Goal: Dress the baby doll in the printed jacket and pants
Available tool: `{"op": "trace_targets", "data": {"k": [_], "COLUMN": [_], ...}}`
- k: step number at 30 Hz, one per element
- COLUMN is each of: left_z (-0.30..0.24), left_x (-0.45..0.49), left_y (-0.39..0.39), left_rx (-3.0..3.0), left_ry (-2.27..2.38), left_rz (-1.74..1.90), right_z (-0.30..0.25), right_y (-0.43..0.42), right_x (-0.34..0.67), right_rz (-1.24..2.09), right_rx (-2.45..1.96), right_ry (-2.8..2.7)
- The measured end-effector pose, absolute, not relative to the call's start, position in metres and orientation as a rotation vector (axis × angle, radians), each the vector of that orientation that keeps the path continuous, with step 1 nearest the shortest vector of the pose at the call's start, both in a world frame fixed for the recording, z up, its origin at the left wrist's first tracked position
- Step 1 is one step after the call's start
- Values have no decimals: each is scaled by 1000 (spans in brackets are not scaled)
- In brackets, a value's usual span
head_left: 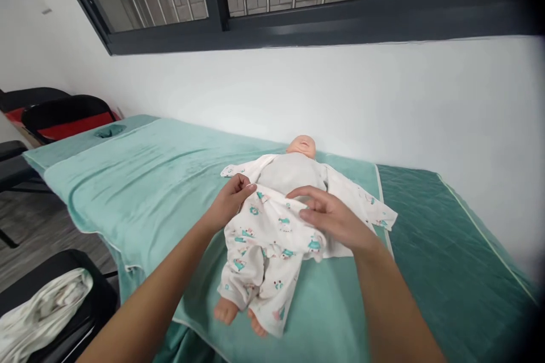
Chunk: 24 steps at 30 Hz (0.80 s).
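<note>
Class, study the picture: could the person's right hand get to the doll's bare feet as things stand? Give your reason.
Probably yes. The right hand lies open on the printed trousers, gripping nothing, and the feet poke out nearer the person on the green towel with nothing between.

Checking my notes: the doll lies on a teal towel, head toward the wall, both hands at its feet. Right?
Not the feet. The head view shows the left hand and right hand at the waist of the patterned trousers on the doll; its bare feet lie untouched. The rest stands.
</note>
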<state>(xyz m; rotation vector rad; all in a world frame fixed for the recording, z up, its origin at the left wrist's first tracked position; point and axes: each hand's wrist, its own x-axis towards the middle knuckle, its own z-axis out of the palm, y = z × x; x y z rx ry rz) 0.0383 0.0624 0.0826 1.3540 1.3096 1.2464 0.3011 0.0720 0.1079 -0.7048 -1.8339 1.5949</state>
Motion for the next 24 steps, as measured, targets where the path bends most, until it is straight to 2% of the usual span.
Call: {"op": "trace_targets", "data": {"k": [8, 15, 20, 24], "left_z": [76, 38, 34, 48], "left_x": [42, 47, 54, 61], "left_y": [111, 146, 131, 111], "left_rx": [1410, 1334, 1349, 1594], "left_ry": [1386, 1534, 1534, 1437], "left_rz": [1290, 1469, 1464, 1500], "right_z": [86, 71, 65, 70], "right_y": [99, 109, 109, 102], "right_x": [331, 323, 298, 281], "right_rz": [1527, 1407, 1039, 802], "right_rx": [-856, -902, -948, -979], "right_ry": [-1379, -1444, -1571, -1656]}}
